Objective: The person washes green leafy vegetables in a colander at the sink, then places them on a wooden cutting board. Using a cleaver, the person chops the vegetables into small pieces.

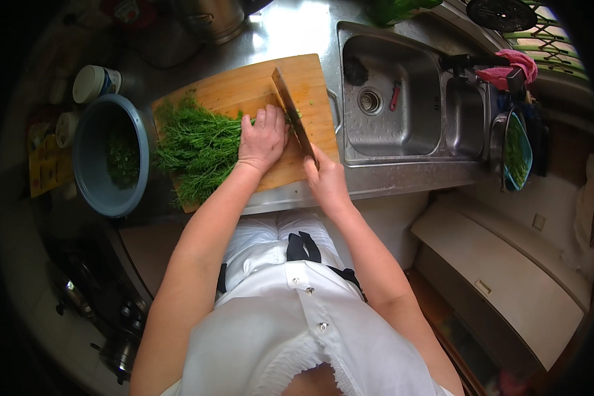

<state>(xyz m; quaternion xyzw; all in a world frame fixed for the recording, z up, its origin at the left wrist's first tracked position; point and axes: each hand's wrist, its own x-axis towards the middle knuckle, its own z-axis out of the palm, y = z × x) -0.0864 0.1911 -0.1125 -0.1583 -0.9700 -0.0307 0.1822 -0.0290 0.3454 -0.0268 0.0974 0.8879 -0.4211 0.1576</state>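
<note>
A large bunch of feathery green herb, likely dill [200, 143], lies across the left half of a wooden cutting board [257, 81]. My left hand [264, 138] presses down on the stem end of the bunch, its fingers gathered close to the blade. In my right hand [325, 179] is the handle of a broad kitchen knife [293, 111], its blade slanting up and away over the board just right of my left fingertips. A few small green bits lie by the blade. Beneath my left palm the stems are hidden.
A blue-grey plastic basin [143, 163] with chopped greens stands left of the board. To the right, a steel double sink [401, 128] holds a red-handled tool [395, 96] and a dark scrubber [355, 71]. A steel pot [213, 20] and white-lidded tubs [89, 84] stand further back.
</note>
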